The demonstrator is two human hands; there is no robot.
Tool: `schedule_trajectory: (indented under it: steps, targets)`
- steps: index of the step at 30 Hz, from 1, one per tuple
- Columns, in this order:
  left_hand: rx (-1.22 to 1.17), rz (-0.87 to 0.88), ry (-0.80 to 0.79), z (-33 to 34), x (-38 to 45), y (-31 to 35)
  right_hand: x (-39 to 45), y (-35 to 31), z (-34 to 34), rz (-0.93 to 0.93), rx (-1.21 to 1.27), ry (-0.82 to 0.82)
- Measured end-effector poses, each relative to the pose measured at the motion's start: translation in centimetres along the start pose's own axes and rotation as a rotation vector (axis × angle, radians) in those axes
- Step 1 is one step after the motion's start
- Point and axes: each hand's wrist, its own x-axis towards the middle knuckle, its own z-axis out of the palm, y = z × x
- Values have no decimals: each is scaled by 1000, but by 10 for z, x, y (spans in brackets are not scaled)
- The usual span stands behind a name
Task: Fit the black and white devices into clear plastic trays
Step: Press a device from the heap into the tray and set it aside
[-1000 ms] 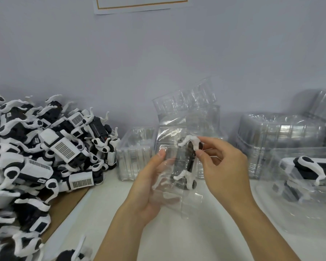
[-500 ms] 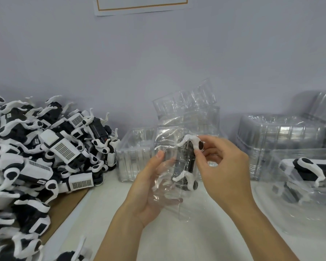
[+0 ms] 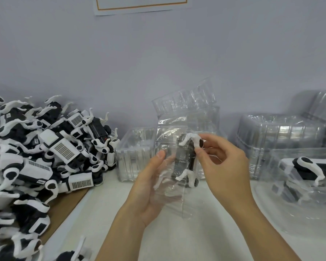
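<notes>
Head view: the left hand (image 3: pixel 149 187) cradles a clear plastic tray (image 3: pixel 169 166) from beneath, palm up, thumb laid against the tray's left edge and the fingers curled behind the film. The right hand (image 3: pixel 224 166) pinches the upper white limb of a black and white device (image 3: pixel 185 157) between thumb and forefinger; the remaining fingers are loosely bent. The device stands upright within the tray, its lower white limb just beside the right palm; whether it is fully seated cannot be told through the glare. Both hands are raised above a white tabletop (image 3: pixel 196 232), with bare surface directly beneath the fingers and toward the camera. Just beyond the fingertips stand stacks of empty clear trays (image 3: pixel 135 153), one tray tilted on top against the grey wall (image 3: pixel 158 53), closing the room in that direction. Well left of the left hand lies a heap of loose devices (image 3: pixel 45 147) over a brown board (image 3: pixel 64 204). Right of the right hand sits a packed tray (image 3: pixel 309 166) holding a device, with further tray stacks (image 3: pixel 281 132) behind it.
</notes>
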Motion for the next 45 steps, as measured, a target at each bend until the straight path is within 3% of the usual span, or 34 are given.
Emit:
schedule_trajectory:
  steps: [3, 7, 11, 19, 25, 30, 32, 37, 41, 45]
  targets:
    - [-28, 43, 3, 1, 1, 1, -2, 0, 2, 89, 63, -34]
    - [-164, 115, -40, -2, 3, 5, -6, -3, 8, 42, -63, -176]
    - [-306, 160, -130, -9, 6, 2, -12, -6, 14, 51, -30, -303]
    - [-306, 131, -108, -8, 5, 0, -13, -7, 13, 32, -90, -229]
    - [-277, 166, -44, -11, 3, 3, -13, -10, 13, 64, -63, -273]
    - [56, 323, -17, -4, 1, 12, -3, -8, -2, 189, -97, -345]
    - [234, 381, 13, -3, -1, 13, 3, -7, -12, 274, -60, -264]
    - [531, 470, -5, -7, 1, 7, 23, -11, -49, 705, 223, -64]
    - [1018, 473, -19, -7, 1, 3, 29, -9, -67, 820, 169, -149]
    - [1338, 384, -66, -3, 1, -3, 18, -6, -65, 850, -129, -403]
